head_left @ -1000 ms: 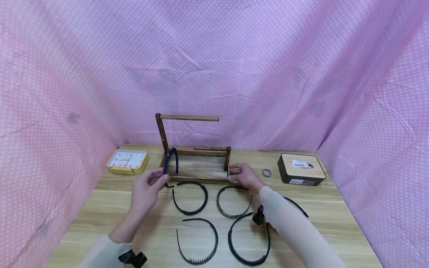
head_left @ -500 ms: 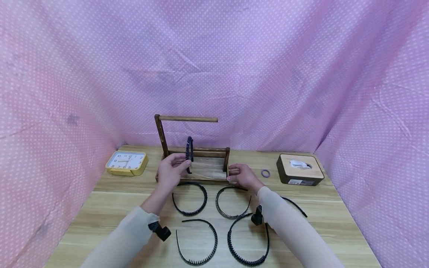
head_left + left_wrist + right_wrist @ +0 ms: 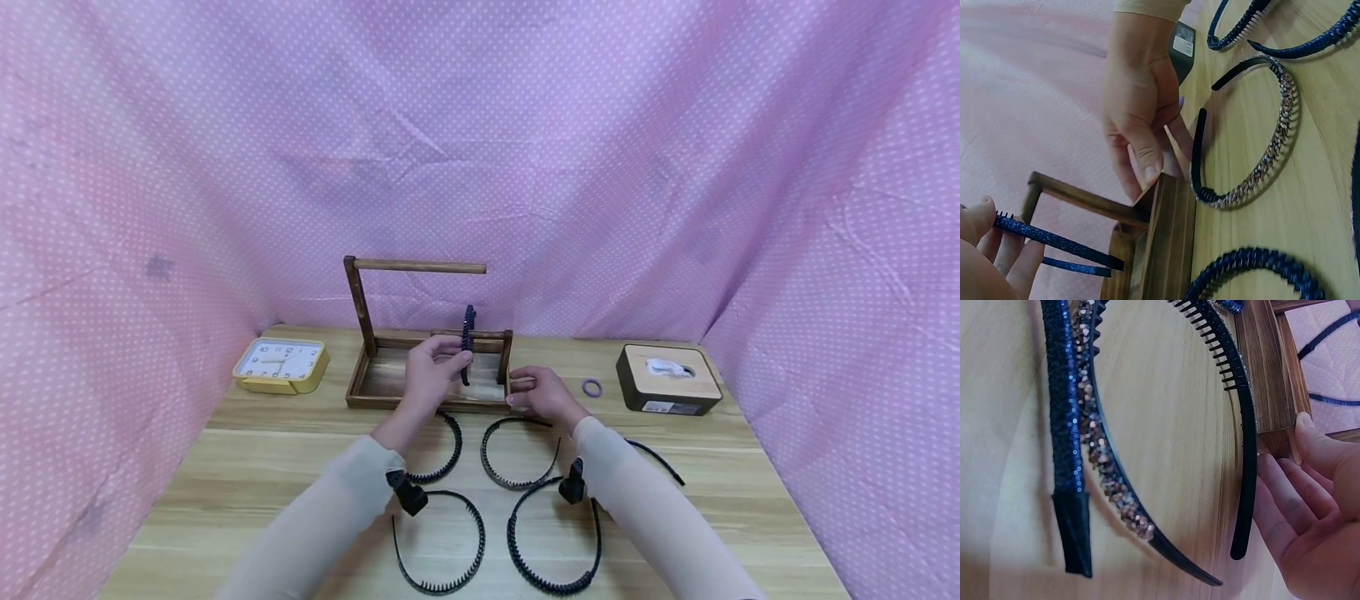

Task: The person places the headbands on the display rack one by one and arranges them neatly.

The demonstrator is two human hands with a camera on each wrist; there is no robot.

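My left hand point(image 3: 429, 377) pinches a glittery dark blue toothed headband point(image 3: 468, 329) between thumb and fingers. It holds the headband upright above the right part of a brown wooden rack point(image 3: 420, 267), near the free tip of the lower bar point(image 3: 491, 335). In the left wrist view, the open ends of the headband point(image 3: 1066, 241) point toward the rack's tray. My right hand point(image 3: 547, 393) grips the tray's right end, thumb on the rim and fingers against the side. The rack's long upper bar juts right from a tall left post.
Several dark headbands lie in front of the rack, such as a toothed one point(image 3: 480, 533) and a thicker one point(image 3: 513, 546). A yellow clock point(image 3: 281, 367) stands at left. A purple ring point(image 3: 592, 387) and a tissue box point(image 3: 670, 380) are at right.
My left hand has carried the headband rightward from the tray's left end to the lower bar, turning it edge-on to the head view. My right hand stays on the rack.
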